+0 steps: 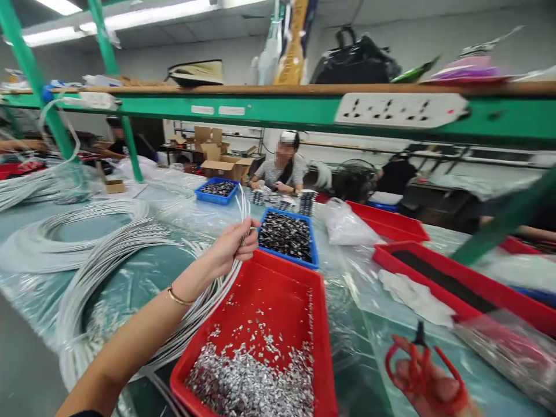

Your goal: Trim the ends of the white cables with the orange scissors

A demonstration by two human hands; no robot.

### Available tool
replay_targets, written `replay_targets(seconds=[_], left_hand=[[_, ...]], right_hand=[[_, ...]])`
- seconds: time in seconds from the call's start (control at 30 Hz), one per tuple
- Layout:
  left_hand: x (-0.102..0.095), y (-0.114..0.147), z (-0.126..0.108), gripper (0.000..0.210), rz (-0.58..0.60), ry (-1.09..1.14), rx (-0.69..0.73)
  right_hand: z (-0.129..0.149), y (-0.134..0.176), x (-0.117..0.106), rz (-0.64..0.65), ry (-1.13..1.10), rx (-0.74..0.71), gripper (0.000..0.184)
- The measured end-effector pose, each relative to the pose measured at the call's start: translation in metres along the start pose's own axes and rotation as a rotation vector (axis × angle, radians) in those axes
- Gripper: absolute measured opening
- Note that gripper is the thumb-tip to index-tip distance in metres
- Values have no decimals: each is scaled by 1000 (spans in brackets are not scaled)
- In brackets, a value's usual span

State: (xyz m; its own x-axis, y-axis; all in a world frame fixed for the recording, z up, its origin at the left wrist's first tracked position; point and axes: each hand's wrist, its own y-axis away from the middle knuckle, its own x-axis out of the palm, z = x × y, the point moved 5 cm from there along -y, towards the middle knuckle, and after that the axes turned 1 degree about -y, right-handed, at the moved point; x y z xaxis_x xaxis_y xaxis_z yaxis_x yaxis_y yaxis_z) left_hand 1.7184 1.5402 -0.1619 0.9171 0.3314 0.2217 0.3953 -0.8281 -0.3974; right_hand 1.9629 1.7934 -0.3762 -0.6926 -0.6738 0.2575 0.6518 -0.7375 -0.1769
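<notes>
The bundle of white cables (pixel 130 255) sweeps in long loops across the plastic-covered table (pixel 360 347) from about nine o'clock of the view, and its gathered ends rise up through the left hand (pixel 232 246), poking out above the fist toward twelve o'clock. That left hand is closed around the cable ends, fingers curled tight and thumb pressed over them, with a thin gold bracelet (pixel 178 298) on the wrist. Directly below the hand, at six o'clock from it, sits a red plastic tray (pixel 286 289) whose near end is heaped with small, shiny metal pieces (pixel 252 376). At about two o'clock from the fist lies a blue tray (pixel 313 243) filled with dark and silvery small parts. The right hand (pixel 428 379), low at five o'clock of the view and blurred, grips red-handled scissors (pixel 419 362), fingers through the loops. The cables look smooth, thin and rubbery; the table cover is a crinkled clear film over green. A person (pixel 282 171) sits across the table at twelve o'clock.
</notes>
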Motion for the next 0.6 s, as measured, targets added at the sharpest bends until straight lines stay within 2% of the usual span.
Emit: replay_targets(seconds=[0.03, 0.1, 0.17, 0.2, 0.23, 0.3, 0.47, 0.6], left_hand=[[10, -1, 10, 28, 19, 76, -45], [27, 2, 31, 27, 33, 141, -129], [41, 8, 47, 26, 66, 24, -152], [47, 11, 52, 26, 90, -72, -138], [53, 13, 56, 27, 110, -173, -121], [60, 16, 57, 30, 113, -359, -73], [65, 18, 39, 21, 9, -713, 143], [62, 20, 37, 23, -4, -764, 136]], right_hand=[[7, 1, 9, -3, -69, 34, 85], [38, 6, 42, 226, -62, -98, 80], [72, 18, 80, 486, 130, -255, 59], [85, 26, 98, 614, 301, -335, 55], [94, 30, 110, 636, 505, -343, 52], [112, 33, 124, 496, 722, -409, 63], [114, 38, 134, 486, 742, -347, 58], [115, 38, 129, 430, 744, -442, 55]])
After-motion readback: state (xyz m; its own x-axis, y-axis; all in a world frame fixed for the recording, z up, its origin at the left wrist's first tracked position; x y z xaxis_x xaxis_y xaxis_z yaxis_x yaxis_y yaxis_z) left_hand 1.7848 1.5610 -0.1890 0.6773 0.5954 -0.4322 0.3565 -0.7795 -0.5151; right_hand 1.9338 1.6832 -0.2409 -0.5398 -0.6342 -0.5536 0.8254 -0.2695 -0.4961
